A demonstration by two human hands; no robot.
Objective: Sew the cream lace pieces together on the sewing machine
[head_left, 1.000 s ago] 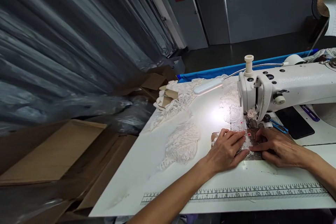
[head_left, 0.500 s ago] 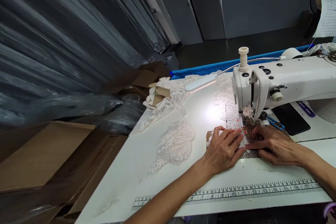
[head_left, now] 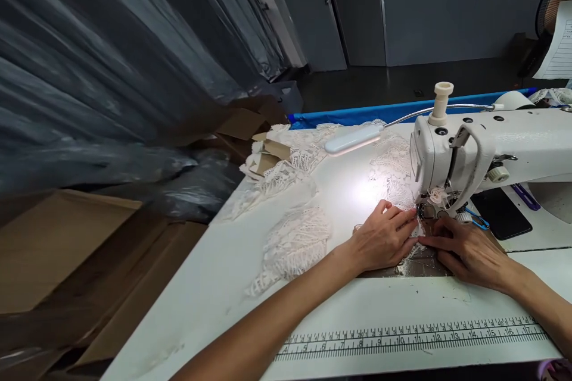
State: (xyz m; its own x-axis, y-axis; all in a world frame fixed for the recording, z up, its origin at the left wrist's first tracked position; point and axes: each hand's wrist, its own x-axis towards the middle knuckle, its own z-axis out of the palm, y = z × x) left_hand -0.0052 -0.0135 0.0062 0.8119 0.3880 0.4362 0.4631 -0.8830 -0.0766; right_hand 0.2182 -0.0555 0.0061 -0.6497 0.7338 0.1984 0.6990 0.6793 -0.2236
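White lace (head_left: pixel 416 248) lies under the presser-foot area of a white sewing machine (head_left: pixel 531 140), on a shiny metal plate (head_left: pixel 424 268). My left hand (head_left: pixel 386 237) rests palm down on the lace, fingers stretched out close to the needle area. From the other side, my right hand (head_left: pixel 471 250) has its index fingertip at the lace's edge near my left fingertips. Its other fingers are curled in, and it appears to pinch the edge. My hands hide part of the lace. A pale fabric rosette (head_left: pixel 438 195) hangs on the machine head.
A heap of lace (head_left: pixel 297 241) lies left of my hands, with more lace (head_left: pixel 286 178) behind around cardboard pieces. A lamp (head_left: pixel 353 140) lights the table. A phone (head_left: pixel 501 214) and blue snips (head_left: pixel 477 219) lie under the machine arm. Cardboard boxes (head_left: pixel 67 250) stand left; a printed ruler (head_left: pixel 411 339) runs along the front.
The view has shifted, so the machine appears further right. Both hands sit closer to the needle area, and the left covers more lace. Red spots seen near the fingers earlier are now out of sight.
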